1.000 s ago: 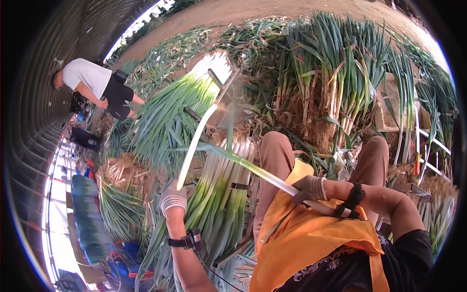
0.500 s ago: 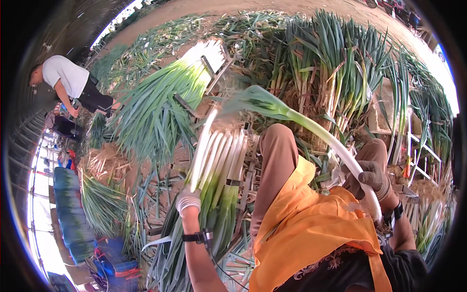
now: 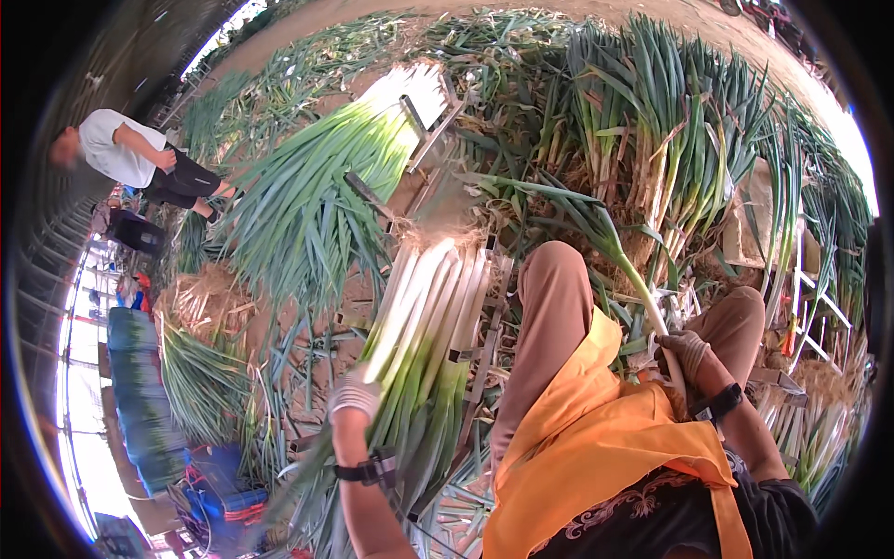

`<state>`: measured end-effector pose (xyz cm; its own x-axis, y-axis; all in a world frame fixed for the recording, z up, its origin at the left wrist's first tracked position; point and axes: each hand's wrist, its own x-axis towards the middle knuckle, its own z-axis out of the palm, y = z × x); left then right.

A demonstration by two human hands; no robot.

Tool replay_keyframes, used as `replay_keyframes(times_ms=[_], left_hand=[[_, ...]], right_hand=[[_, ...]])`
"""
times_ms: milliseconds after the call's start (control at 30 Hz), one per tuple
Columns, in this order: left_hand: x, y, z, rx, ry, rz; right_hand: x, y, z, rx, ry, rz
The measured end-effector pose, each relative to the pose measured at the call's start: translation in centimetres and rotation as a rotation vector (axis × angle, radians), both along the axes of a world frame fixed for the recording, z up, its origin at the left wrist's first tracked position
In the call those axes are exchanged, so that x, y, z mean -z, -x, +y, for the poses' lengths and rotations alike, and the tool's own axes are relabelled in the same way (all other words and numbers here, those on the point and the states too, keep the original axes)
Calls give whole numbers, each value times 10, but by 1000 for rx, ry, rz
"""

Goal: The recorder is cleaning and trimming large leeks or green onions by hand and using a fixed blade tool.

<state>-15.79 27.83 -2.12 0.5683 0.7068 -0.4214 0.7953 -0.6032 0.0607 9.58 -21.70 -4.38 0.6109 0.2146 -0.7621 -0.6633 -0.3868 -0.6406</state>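
My right hand, in a pale glove, is closed around the lower white stalk of a leek. Its green leaves point up and away past my knee. My left hand, also gloved, is over the left edge of a bundle of leeks; motion smears its fingers, and I cannot tell whether they grip a stalk. The bundle lies in a metal rack, roots away from me and green leaves toward me.
Beyond the rack, another leek pile lies in a metal frame. Uncleaned leeks stand at the far right. Tied leeks lie left. A person in a white shirt is at the far left. An orange apron covers my lap.
The leek at my left hand has come down onto the bundle, and that hand has moved slightly left and toward me. The right hand's leek has changed from slanting leftward to more upright.
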Motion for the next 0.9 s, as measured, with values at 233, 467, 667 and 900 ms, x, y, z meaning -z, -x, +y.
replay_keyframes(times_ms=[233,467,667,900], left_hand=[[20,-15,30,-8,-502,110],[96,6,9,-112,-137,71],[68,21,22,-112,-97,47],[81,48,45,-47,16,-98]], right_hand=[[14,-6,-5,94,-31,76],[21,-7,-5,73,-9,64],[28,-12,-5,50,58,69],[22,-16,0,3,57,61]])
